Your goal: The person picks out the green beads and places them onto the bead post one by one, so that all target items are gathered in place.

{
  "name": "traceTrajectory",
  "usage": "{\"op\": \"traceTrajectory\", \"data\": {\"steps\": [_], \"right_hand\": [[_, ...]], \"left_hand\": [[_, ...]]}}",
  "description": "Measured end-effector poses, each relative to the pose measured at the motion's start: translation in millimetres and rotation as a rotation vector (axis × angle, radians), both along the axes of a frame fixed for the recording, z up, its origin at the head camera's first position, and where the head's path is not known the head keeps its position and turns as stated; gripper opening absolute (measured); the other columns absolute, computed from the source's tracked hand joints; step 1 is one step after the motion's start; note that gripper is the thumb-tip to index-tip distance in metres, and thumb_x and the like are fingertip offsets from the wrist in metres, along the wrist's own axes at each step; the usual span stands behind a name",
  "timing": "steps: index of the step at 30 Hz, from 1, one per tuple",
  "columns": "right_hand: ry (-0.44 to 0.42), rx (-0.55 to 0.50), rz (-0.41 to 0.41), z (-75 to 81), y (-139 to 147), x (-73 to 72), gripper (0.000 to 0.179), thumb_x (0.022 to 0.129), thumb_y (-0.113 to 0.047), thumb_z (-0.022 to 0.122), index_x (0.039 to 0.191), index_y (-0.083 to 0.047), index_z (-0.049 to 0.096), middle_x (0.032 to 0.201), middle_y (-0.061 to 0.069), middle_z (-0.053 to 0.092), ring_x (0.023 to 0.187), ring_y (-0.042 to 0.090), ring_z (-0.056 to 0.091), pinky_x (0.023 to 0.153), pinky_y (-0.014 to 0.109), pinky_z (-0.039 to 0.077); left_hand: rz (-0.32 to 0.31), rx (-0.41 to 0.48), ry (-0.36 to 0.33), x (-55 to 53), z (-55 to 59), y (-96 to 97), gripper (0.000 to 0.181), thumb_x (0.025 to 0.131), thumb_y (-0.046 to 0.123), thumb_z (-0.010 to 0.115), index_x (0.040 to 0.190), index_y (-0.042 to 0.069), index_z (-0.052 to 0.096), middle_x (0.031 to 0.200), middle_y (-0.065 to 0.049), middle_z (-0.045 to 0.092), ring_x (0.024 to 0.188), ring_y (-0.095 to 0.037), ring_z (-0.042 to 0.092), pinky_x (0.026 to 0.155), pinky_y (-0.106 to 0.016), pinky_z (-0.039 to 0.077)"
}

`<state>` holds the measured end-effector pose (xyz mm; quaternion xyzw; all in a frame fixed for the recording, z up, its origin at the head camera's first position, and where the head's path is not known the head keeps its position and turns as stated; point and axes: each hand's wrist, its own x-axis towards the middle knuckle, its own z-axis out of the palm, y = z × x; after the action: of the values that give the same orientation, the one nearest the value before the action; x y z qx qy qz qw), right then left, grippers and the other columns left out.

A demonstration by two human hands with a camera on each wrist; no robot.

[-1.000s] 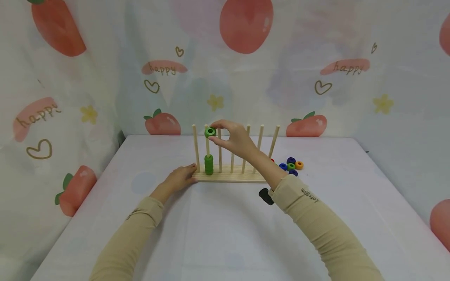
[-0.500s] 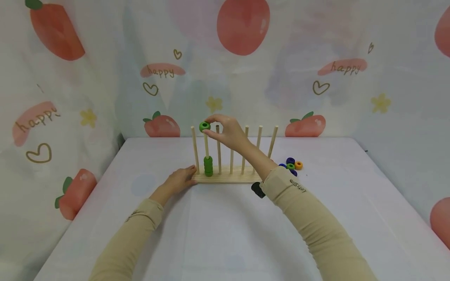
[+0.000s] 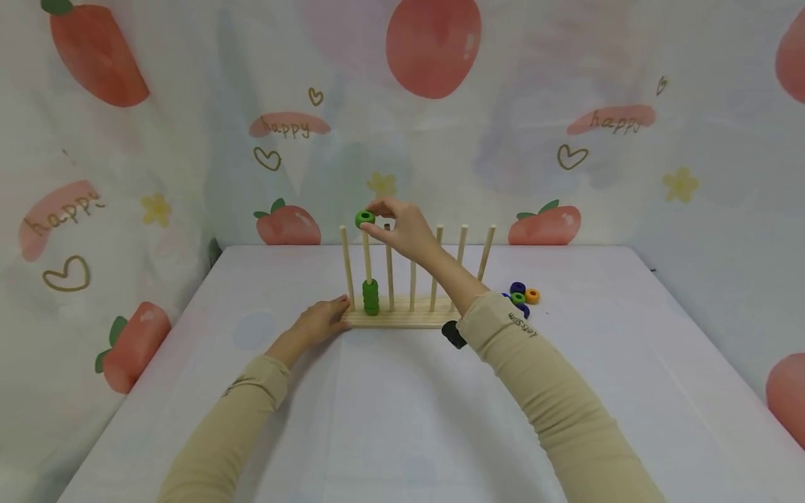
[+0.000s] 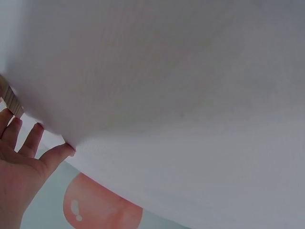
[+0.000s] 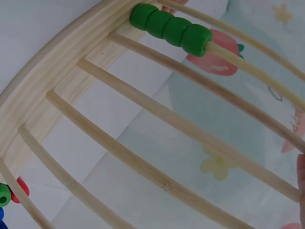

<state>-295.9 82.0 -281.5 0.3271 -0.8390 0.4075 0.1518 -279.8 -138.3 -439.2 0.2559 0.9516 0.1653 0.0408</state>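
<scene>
White table point(image 3: 402, 419) with a wooden rack point(image 3: 402, 318) of upright pegs sitting on it; left hand point(image 3: 323, 318) lies flat, fingers straight, against the rack's left end. Right hand point(image 3: 405, 227) pinches a green ring point(image 3: 365, 219) right over the tip of the second peg point(image 3: 367, 258) — stack of green rings point(image 3: 371, 297) at its foot; loose rings point(image 3: 522, 297) lie off right. Probably best to keep the ring level and hole centred on the tip — let go only once it's threaded.

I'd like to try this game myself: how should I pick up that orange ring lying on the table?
Pinch the orange ring across its rounded outer rim, coming from above and its right side. It lies flat with its hole up, and the green ring and blue rings crowd its left, so the right looks freer.
</scene>
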Motion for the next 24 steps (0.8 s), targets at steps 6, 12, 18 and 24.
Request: {"op": "traceTrajectory", "data": {"steps": [6,12,18,24], "right_hand": [[-0.037,0.016,0.005,1.8,2.2,-6.1,0.028,0.089,-0.013,0.066,0.111,0.004,0.060,0.109,0.018,0.066,0.106,0.028,0.062,0.099,0.033,0.047],[-0.065,0.017,0.050,2.2,2.5,-6.9,0.027,0.089,-0.012,0.066,0.110,0.004,0.060,0.109,0.019,0.065,0.105,0.028,0.062,0.100,0.033,0.046],[-0.064,0.053,0.047,2.3,0.9,-6.4,0.028,0.090,-0.015,0.065,0.111,0.002,0.060,0.111,0.016,0.065,0.107,0.026,0.061,0.101,0.032,0.046],[-0.058,0.089,0.049,2.7,2.1,-5.6,0.030,0.089,-0.016,0.066,0.113,0.002,0.060,0.113,0.017,0.065,0.110,0.027,0.061,0.100,0.036,0.046]], "left_hand": [[-0.006,0.009,-0.006,-1.2,-2.4,-1.5,0.058,0.092,0.027,0.060,0.137,-0.005,0.043,0.145,-0.021,0.039,0.125,-0.043,0.047,0.099,-0.053,0.042],[-0.004,0.006,-0.002,-2.8,-3.8,-1.8,0.057,0.092,0.026,0.060,0.137,-0.005,0.043,0.145,-0.021,0.040,0.124,-0.044,0.047,0.099,-0.053,0.041],[-0.006,0.007,0.003,-2.8,-4.5,-1.8,0.058,0.092,0.026,0.060,0.137,-0.005,0.043,0.145,-0.021,0.040,0.125,-0.043,0.047,0.099,-0.054,0.041],[0.002,0.012,0.005,-2.7,-5.1,-0.5,0.057,0.092,0.026,0.060,0.138,-0.005,0.043,0.145,-0.021,0.040,0.124,-0.044,0.047,0.098,-0.057,0.041]]}}
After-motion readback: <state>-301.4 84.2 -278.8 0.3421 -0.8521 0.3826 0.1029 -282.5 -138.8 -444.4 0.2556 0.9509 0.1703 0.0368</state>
